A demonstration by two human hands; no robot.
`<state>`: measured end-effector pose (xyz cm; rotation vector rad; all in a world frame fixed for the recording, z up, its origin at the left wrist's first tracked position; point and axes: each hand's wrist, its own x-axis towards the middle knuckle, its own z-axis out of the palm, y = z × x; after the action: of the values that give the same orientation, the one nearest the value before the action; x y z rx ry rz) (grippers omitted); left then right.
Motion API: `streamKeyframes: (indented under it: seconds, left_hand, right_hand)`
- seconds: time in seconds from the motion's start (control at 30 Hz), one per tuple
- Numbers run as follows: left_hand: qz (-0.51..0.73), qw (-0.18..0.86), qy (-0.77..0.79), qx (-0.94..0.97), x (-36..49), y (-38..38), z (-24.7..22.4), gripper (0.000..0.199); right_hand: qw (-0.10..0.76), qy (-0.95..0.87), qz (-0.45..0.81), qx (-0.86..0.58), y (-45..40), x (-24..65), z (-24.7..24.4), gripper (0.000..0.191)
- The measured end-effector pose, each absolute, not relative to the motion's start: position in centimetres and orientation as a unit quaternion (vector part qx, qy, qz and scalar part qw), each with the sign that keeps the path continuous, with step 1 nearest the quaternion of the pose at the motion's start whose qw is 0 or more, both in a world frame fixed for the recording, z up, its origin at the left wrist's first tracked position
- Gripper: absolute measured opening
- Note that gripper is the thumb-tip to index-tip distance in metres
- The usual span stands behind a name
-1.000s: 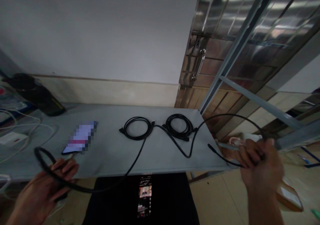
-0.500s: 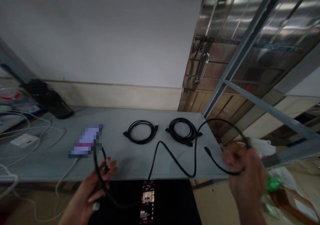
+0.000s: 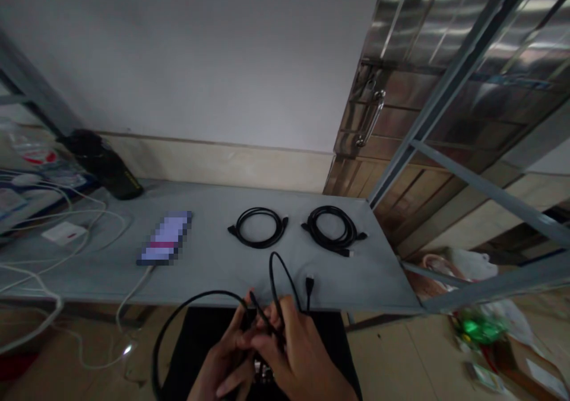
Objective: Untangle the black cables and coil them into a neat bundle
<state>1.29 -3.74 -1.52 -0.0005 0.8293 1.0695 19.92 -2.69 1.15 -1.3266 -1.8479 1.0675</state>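
My left hand [image 3: 229, 353] and my right hand [image 3: 297, 353] are together at the table's front edge, both closed around a black cable [image 3: 196, 294]. One loop of it arches out to the left, and a smaller loop rises above my right hand. One plug [image 3: 309, 283] of this cable lies near the table's edge, just beyond my right hand. Fingers partly hide the gripped stretch of cable. Behind the hands, two coiled black cables lie on the table: a thinner coil [image 3: 260, 246] and a thicker coil [image 3: 312, 230] to its right.
On the grey table [image 3: 209, 252] lies a phone [image 3: 164, 237] with a white cord plugged in. Farther left are a white charger [image 3: 63, 232], tangled white cords and a dark bottle [image 3: 107, 166]. A lit screen [image 3: 262, 370] shows below my hands. Metal frame bars [image 3: 445, 86] stand right.
My hands were wide apart with the cable stretched between them. Both have come together in the middle, gathering the cable into loops, and its free plug has moved left.
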Motion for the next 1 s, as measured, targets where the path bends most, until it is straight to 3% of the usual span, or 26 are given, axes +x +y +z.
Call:
streamKeyframes:
  seconds: [0.13,0.2,0.27,0.33,0.43,0.53,0.67,0.77,0.87,1.0]
  left_hand:
    - [0.533,0.722,0.441,-0.017,1.2,-2.4,1.6,0.084]
    - [0.575,0.680,0.451,-0.054,1.4,-1.6,3.2,0.080]
    - [0.621,0.634,0.452,-0.085,1.9,-0.9,4.5,0.078]
    - [0.639,0.623,0.444,-0.086,2.5,-0.3,5.5,0.074]
    - [0.624,0.658,0.421,-0.020,2.9,0.4,6.4,0.067]
    - [0.621,0.641,0.443,0.080,1.9,1.1,6.0,0.066]
    - [0.609,0.584,0.499,0.197,-0.5,1.2,2.9,0.061]
    - [0.522,0.629,0.514,0.259,-1.4,0.1,0.2,0.062]
    - [0.404,0.698,0.504,0.309,-0.8,-1.8,-1.2,0.059]
    - [0.315,0.708,0.506,0.379,0.0,-3.3,-0.4,0.054]
  right_hand:
    - [0.255,-0.714,0.438,-0.483,-3.2,19.0,0.5,0.110]
    - [0.225,-0.742,0.429,-0.464,-3.3,18.4,-0.2,0.123]
    - [0.218,-0.768,0.416,-0.436,-3.4,18.1,-0.6,0.112]
    - [0.240,-0.783,0.406,-0.407,-3.4,18.1,-0.6,0.086]
    - [0.300,-0.782,0.390,-0.383,-3.3,19.1,-0.1,0.047]
    - [0.395,-0.732,0.376,-0.409,-2.7,21.0,0.8,0.027]
    - [0.542,-0.592,0.418,-0.425,-1.3,23.6,2.5,0.037]
    - [0.602,-0.528,0.465,-0.377,-0.2,24.6,3.6,0.041]
    - [0.565,-0.562,0.445,-0.408,0.2,24.9,4.3,0.035]
    - [0.427,-0.729,0.298,-0.445,0.8,23.9,5.3,0.039]
